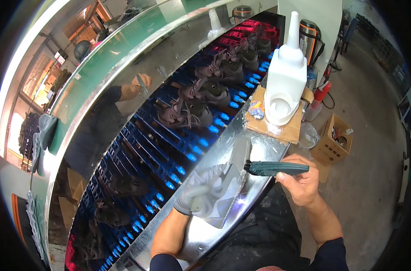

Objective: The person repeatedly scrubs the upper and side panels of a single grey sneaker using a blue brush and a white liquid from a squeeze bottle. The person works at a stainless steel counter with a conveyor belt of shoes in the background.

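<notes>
My left hand (192,200), in a grey glove, holds a grey shoe (222,189) on its side over the metal ledge (205,233), with a dark last inside it. In my bare right hand (298,181) is a dark green brush (276,168), gripped by its handle. The dark bristle end meets or nearly meets the shoe's edge near the toe; contact cannot be told. Beyond the shoe, a white plastic bottle (287,78) with a long nozzle and a round cup stands on a piece of cardboard (290,131), beside a multicoloured lump (256,110).
Several lasted shoes (205,88) rest on the blue-lit conveyor rack (142,132) at the left, behind the ledge. A cardboard box (332,139), a plastic bag (308,135) and a red fire extinguisher (322,90) are at the right. An orange-and-black flask (309,39) stands behind the bottle.
</notes>
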`<state>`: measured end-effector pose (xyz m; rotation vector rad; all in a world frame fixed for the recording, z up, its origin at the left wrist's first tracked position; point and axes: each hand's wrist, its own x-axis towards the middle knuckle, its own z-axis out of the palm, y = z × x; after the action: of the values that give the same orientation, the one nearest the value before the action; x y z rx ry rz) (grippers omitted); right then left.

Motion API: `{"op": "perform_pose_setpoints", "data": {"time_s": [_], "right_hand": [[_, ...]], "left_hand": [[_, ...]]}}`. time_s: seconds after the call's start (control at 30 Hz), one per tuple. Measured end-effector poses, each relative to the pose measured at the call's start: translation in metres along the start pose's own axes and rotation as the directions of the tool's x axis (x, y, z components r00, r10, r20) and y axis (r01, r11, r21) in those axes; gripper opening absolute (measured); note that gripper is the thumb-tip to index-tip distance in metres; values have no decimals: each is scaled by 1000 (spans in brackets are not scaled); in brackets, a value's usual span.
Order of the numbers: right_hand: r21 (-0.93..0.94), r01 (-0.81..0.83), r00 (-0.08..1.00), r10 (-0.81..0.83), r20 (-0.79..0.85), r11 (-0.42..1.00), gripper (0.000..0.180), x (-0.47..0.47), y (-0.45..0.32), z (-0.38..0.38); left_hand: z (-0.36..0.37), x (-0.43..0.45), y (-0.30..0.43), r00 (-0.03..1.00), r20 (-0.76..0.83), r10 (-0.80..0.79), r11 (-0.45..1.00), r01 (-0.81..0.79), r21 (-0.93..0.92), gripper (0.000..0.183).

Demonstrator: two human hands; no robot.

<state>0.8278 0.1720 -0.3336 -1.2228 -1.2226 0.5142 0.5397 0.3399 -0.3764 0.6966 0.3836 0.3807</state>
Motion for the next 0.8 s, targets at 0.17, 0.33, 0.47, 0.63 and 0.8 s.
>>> {"op": "perform_pose_setpoints", "data": {"time_s": [0.17, 0.33, 0.47, 0.63, 0.8], "right_hand": [[-134, 201, 976, -187, 111, 970, 15, 7, -15, 1], [-206, 366, 921, -321, 223, 907, 28, 9, -28, 2], [-263, 394, 910, -332, 250, 881, 31, 11, -30, 5], [-342, 407, 909, -342, 237, 847, 29, 19, -33, 1], [-320, 421, 901, -352, 253, 849, 28, 18, -30, 4]], "left_hand": [[-34, -2, -15, 998, -54, 39, 995, -34, 94, 84], [-31, 0, -15, 999, -33, 22, 996, -20, 84, 84], [-15, 4, -12, 998, -39, 40, 999, -39, 36, 84], [-8, 6, -12, 995, -80, 63, 998, -64, -16, 87], [29, 15, 4, 998, 33, 50, 999, -50, 20, 79]]}}
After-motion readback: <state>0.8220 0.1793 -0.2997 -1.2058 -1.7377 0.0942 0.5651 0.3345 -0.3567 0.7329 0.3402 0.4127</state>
